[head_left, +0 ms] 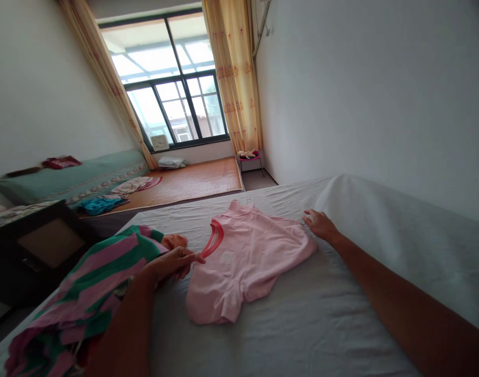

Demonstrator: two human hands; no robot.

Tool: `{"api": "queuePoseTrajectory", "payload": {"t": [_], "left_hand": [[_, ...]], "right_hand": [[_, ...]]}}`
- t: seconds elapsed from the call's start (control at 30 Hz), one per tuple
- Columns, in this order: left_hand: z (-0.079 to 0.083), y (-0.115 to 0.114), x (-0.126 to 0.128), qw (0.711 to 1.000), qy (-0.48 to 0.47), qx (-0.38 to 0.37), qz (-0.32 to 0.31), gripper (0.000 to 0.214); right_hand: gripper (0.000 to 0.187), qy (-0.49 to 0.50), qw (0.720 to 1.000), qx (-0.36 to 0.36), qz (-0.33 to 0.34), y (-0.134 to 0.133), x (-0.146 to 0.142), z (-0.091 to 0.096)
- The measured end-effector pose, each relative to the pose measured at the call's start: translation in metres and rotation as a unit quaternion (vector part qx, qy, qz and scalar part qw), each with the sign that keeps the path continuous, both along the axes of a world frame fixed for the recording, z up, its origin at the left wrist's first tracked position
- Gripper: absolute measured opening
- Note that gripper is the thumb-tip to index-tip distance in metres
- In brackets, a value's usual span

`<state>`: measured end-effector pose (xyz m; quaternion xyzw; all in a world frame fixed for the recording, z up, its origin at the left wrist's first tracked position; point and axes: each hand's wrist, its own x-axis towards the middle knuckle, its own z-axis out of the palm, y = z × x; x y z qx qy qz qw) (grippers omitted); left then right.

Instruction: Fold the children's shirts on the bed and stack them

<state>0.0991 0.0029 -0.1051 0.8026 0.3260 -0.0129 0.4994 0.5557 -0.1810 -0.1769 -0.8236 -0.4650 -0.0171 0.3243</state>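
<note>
A pink short-sleeved T-shirt (247, 246) with a darker red-pink neckband lies spread on the pale bed sheet, its neck towards the left. My left hand (178, 262) pinches the shirt's shoulder beside the neckband. At the shirt's far right end is my right hand (320, 225), its fingers apart and close to the hem; whether they touch the cloth is hard to tell. Left of the shirt, partly behind my left forearm, is a heap of clothes with a green and pink striped garment (106, 267) on top and an orange piece (174, 241) at its edge.
The pale sheet (294, 324) covers the surface under the shirt. A dark cabinet (39, 251) stands at the left. Beyond is another bed with a brown mat (200, 175), a blue cloth (101, 205) and a clock (160, 142) by the window. A white wall (373, 104) rises at the right.
</note>
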Motion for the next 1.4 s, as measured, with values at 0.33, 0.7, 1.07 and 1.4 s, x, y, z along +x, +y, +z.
{"api": "queuePoseTrajectory", "payload": {"t": [0.33,0.7,1.07,1.4], "left_hand": [[-0.012,0.031,0.058,0.968,-0.093,0.13,0.193,0.056],[-0.039,0.09,0.143,0.93,0.012,0.339,0.14,0.038],[-0.01,0.102,0.17,0.89,-0.027,0.446,0.088,0.027],[0.037,0.061,0.096,0.9,-0.057,0.426,0.074,0.028]], "right_hand": [[0.022,0.058,0.993,0.101,-0.015,0.014,0.013,-0.007],[0.033,0.187,0.969,0.162,0.005,0.003,0.036,-0.025],[0.029,0.218,0.957,0.172,0.085,0.002,0.021,0.011],[0.028,0.087,0.953,0.03,0.289,0.027,-0.033,0.104]]}}
